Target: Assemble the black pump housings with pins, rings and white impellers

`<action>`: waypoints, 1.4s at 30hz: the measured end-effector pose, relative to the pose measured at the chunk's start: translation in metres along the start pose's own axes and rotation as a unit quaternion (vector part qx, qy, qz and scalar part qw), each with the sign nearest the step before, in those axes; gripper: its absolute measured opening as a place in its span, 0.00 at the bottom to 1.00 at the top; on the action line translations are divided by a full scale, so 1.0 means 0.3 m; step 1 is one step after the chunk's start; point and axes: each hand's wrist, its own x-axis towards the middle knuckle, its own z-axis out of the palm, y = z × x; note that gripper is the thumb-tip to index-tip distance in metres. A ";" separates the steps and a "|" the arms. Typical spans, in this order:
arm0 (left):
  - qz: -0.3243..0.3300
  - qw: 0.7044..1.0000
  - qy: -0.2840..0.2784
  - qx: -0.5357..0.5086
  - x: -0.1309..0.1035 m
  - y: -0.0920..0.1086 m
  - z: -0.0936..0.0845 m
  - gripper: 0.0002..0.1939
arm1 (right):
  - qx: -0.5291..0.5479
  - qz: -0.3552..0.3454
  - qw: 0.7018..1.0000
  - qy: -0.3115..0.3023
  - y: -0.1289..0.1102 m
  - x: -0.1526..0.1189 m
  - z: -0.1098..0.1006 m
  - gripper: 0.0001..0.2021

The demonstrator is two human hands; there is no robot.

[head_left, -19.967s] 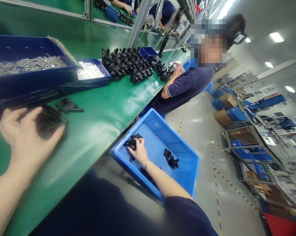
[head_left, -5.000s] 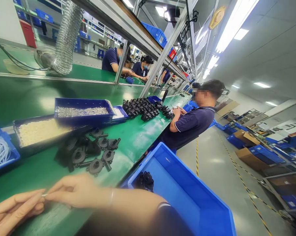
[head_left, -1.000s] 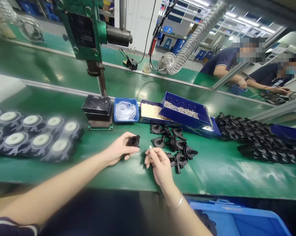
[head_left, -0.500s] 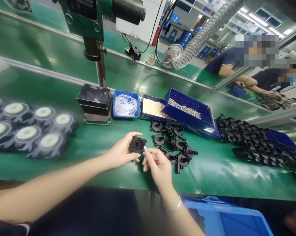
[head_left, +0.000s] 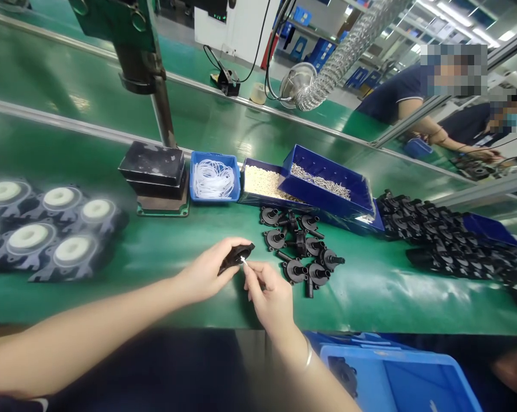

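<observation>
My left hand point(head_left: 213, 270) grips a round black plastic housing point(head_left: 236, 257), which is tilted so its open face turns toward my right hand. Between the thumb and fingertips of my right hand point(head_left: 269, 294) is a small white piece point(head_left: 243, 260), its tip at the housing's opening. Just right of my hands, several black housings with spouts point(head_left: 296, 272) lie in a loose group on the green table point(head_left: 370, 309). Behind them are a bin of small cream-coloured pieces point(head_left: 260, 182) and a blue bin of metal pins point(head_left: 327, 187).
A blue tray of white rings point(head_left: 214, 178) stands beside a black block point(head_left: 155, 166). Black parts with white discs point(head_left: 30, 236) lie at left, more black parts point(head_left: 438, 240) at right. A blue crate point(head_left: 395, 372) sits below the table edge. Two people work across the table.
My left hand has tipped the black housing from facing the camera to nearly edge-on. My right hand has moved slightly left, bringing the white piece to the opening. The camera view has shifted.
</observation>
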 end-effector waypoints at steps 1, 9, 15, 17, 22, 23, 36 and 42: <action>0.025 0.999 0.001 0.030 0.000 -0.005 0.001 0.23 | -0.016 -0.012 1.000 0.005 0.000 -0.002 0.000 0.07; 0.103 0.983 0.003 0.152 -0.024 -0.044 0.040 0.26 | -0.084 -0.051 0.995 0.010 -0.014 -0.017 0.007 0.09; 0.106 0.980 -0.016 0.168 -0.032 -0.065 0.047 0.29 | 0.018 0.018 0.999 -0.021 0.018 -0.009 0.048 0.10; 0.107 0.983 -0.024 0.148 -0.016 -0.061 0.031 0.29 | 0.154 0.091 0.983 -0.047 0.028 0.011 0.052 0.08; 0.091 0.986 -0.062 0.122 0.025 -0.007 -0.041 0.29 | 0.480 0.214 0.848 -0.073 0.024 0.056 -0.011 0.19; 0.092 0.985 -0.072 0.130 0.028 0.008 -0.055 0.27 | 0.518 0.233 0.818 -0.089 0.024 0.059 -0.029 0.23; 0.072 0.903 0.039 0.421 -0.186 0.111 -0.187 0.47 | 0.530 0.344 0.749 -0.201 0.076 0.018 -0.047 0.21; -0.116 0.810 0.135 0.559 -0.468 0.084 -0.373 0.54 | 0.525 0.362 0.747 -0.188 0.082 0.022 -0.035 0.19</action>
